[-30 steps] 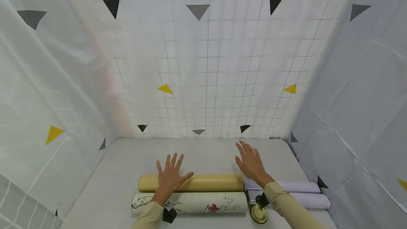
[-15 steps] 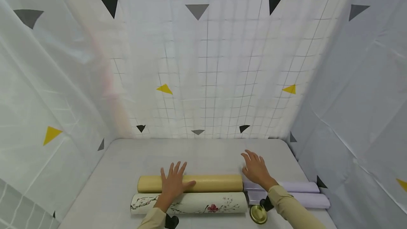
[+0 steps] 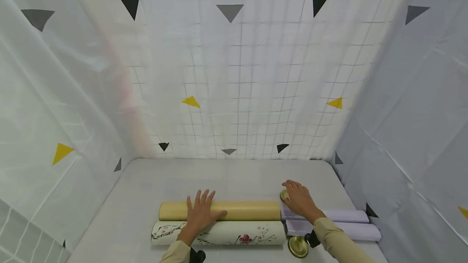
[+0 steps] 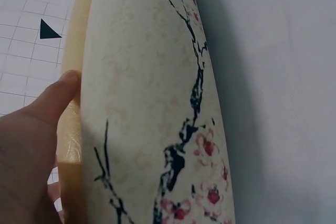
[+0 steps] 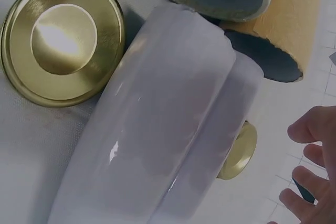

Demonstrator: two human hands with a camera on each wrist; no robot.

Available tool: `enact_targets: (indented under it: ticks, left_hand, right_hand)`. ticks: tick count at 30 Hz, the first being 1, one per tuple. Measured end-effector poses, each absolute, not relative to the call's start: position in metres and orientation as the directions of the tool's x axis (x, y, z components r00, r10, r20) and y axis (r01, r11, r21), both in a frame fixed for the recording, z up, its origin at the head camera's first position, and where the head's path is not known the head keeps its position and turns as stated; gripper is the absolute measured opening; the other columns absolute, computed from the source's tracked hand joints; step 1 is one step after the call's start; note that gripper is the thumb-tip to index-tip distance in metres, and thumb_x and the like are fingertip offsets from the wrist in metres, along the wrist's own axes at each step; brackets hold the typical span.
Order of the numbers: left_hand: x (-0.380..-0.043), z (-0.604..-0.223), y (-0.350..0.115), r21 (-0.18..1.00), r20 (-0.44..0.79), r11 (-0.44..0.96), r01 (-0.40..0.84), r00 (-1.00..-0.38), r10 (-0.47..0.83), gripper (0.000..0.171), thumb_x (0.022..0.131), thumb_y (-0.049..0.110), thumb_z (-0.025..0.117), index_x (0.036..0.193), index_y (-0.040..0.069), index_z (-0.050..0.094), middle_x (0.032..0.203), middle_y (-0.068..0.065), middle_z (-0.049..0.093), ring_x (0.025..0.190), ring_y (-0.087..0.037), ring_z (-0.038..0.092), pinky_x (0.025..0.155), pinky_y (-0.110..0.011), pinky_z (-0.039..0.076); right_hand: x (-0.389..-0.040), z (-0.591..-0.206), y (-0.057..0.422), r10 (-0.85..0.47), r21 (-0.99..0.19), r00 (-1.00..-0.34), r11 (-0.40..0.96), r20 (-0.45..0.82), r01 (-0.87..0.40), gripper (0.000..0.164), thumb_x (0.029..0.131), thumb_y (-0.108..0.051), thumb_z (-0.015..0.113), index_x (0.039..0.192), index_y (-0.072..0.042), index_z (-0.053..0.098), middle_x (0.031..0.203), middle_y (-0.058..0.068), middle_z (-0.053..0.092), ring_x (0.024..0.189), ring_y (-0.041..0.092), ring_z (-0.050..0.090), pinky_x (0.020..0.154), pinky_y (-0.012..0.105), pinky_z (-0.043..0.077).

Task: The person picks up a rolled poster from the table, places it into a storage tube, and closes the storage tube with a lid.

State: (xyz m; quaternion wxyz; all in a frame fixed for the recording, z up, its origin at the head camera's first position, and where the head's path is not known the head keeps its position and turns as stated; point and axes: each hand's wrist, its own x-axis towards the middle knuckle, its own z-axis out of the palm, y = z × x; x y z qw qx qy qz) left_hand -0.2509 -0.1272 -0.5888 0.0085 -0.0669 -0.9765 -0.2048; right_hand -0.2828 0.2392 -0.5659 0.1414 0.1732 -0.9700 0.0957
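Observation:
My left hand [image 3: 201, 216], fingers spread, rests over a yellow tube [image 3: 252, 210]; in the left wrist view its thumb [image 4: 65, 90] lies along the tube's side. In front of it lies a white tube [image 3: 223, 238] printed with blossom branches. To their right, two glossy lilac cylinders [image 3: 351, 231] lie side by side. My right hand [image 3: 301, 202] is above their far side, fingers loosely bent with nothing in them. A gold lid [image 3: 283, 195] partly shows beside its fingers; in the right wrist view this lid [image 5: 239, 150] stands apart from the fingertips.
Another gold lid [image 3: 298, 247] lies flat in front of the lilac cylinders. The yellow and white tubes show hollow dark ends in the right wrist view. White sheeting [image 3: 234, 72] with printed triangles walls in the white table [image 3: 153, 177] at the back and sides.
My right hand has moved down and slightly right, and the far gold lid now shows beside it. My left hand has slid slightly right and nearer, settling onto the yellow tube.

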Motion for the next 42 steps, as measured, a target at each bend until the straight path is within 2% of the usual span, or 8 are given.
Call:
enact_targets:
  ticks: [7, 13, 21, 24, 28, 33, 37, 42]
  left_hand:
    - [-0.251, -0.596, -0.128, 0.390, 0.035, 0.910, 0.143, -0.989, 0.140, 0.094, 0.084, 0.070, 0.068, 0.156, 0.014, 0.044, 0.164, -0.015, 0.040, 0.156, -0.045, 0.026, 0.122, -0.076, 0.008]
    - [-0.248, -0.595, -0.130, 0.385, 0.050, 0.908, 0.168, -0.986, 0.161, 0.095, 0.082, 0.070, 0.070, 0.153, 0.011, 0.047, 0.163, -0.015, 0.042, 0.155, -0.045, 0.029, 0.122, -0.074, 0.013]
    - [-0.245, -0.598, -0.129, 0.385, 0.113, 0.887, 0.256, -0.967, 0.230, 0.069, 0.089, 0.060, 0.068, 0.143, 0.017, 0.058, 0.154, -0.013, 0.051, 0.149, -0.045, 0.036, 0.118, -0.077, 0.015]
    - [-0.247, -0.601, -0.128, 0.382, 0.135, 0.884, 0.269, -0.963, 0.234, 0.069, 0.089, 0.060, 0.068, 0.141, 0.017, 0.059, 0.151, -0.013, 0.053, 0.147, -0.045, 0.038, 0.117, -0.078, 0.015]
    - [-0.249, -0.604, -0.128, 0.376, 0.151, 0.887, 0.268, -0.962, 0.226, 0.072, 0.086, 0.064, 0.069, 0.141, 0.018, 0.060, 0.149, -0.011, 0.055, 0.146, -0.044, 0.039, 0.117, -0.078, 0.015]
    - [-0.251, -0.605, -0.127, 0.360, 0.165, 0.894, 0.265, -0.962, 0.219, 0.071, 0.085, 0.067, 0.069, 0.139, 0.021, 0.061, 0.141, -0.006, 0.062, 0.138, -0.038, 0.048, 0.118, -0.077, 0.016]
    - [-0.252, -0.605, -0.127, 0.364, 0.152, 0.894, 0.261, -0.964, 0.219, 0.072, 0.086, 0.068, 0.068, 0.139, 0.021, 0.061, 0.136, -0.006, 0.065, 0.131, -0.036, 0.052, 0.118, -0.077, 0.016]
    - [-0.253, -0.605, -0.125, 0.365, 0.148, 0.896, 0.254, -0.966, 0.214, 0.071, 0.085, 0.068, 0.069, 0.138, 0.021, 0.062, 0.133, -0.006, 0.067, 0.128, -0.036, 0.054, 0.117, -0.077, 0.017]
  right_hand:
    - [-0.279, -0.567, 0.243, -0.301, -0.268, -0.945, 0.907, 0.130, -0.326, 0.045, 0.090, -0.006, 0.070, 0.132, 0.002, 0.058, 0.136, 0.028, 0.059, 0.124, 0.052, 0.056, 0.098, 0.069, 0.046]
    - [-0.279, -0.580, 0.248, -0.355, -0.251, -0.925, 0.891, 0.137, -0.379, 0.042, 0.088, -0.007, 0.068, 0.128, 0.001, 0.058, 0.128, 0.026, 0.063, 0.115, 0.051, 0.059, 0.092, 0.068, 0.048]
    - [-0.281, -0.585, 0.251, -0.367, -0.288, -0.930, 0.892, -0.006, -0.350, 0.046, 0.091, -0.010, 0.066, 0.135, 0.000, 0.057, 0.138, 0.027, 0.060, 0.125, 0.053, 0.055, 0.099, 0.073, 0.043]
    - [-0.280, -0.577, 0.250, -0.399, -0.327, -0.915, 0.873, -0.057, -0.361, 0.047, 0.091, -0.011, 0.065, 0.135, 0.003, 0.058, 0.137, 0.028, 0.060, 0.124, 0.054, 0.055, 0.099, 0.073, 0.044]
    - [-0.279, -0.574, 0.252, -0.471, -0.347, -0.879, 0.839, -0.077, -0.419, 0.046, 0.093, -0.015, 0.063, 0.134, 0.004, 0.059, 0.136, 0.029, 0.060, 0.123, 0.054, 0.056, 0.096, 0.071, 0.046]
    - [-0.280, -0.574, 0.255, -0.525, -0.376, -0.843, 0.809, -0.115, -0.452, 0.044, 0.091, -0.020, 0.069, 0.128, 0.002, 0.063, 0.136, 0.028, 0.060, 0.125, 0.054, 0.055, 0.099, 0.072, 0.045]
    - [-0.279, -0.575, 0.256, -0.535, -0.380, -0.834, 0.805, -0.137, -0.455, 0.040, 0.090, -0.021, 0.073, 0.123, -0.001, 0.066, 0.135, 0.024, 0.061, 0.127, 0.051, 0.054, 0.101, 0.072, 0.044]
    - [-0.279, -0.577, 0.256, -0.543, -0.334, -0.835, 0.807, -0.094, -0.487, 0.035, 0.089, -0.022, 0.075, 0.118, -0.004, 0.068, 0.127, 0.018, 0.066, 0.122, 0.046, 0.058, 0.098, 0.066, 0.047]
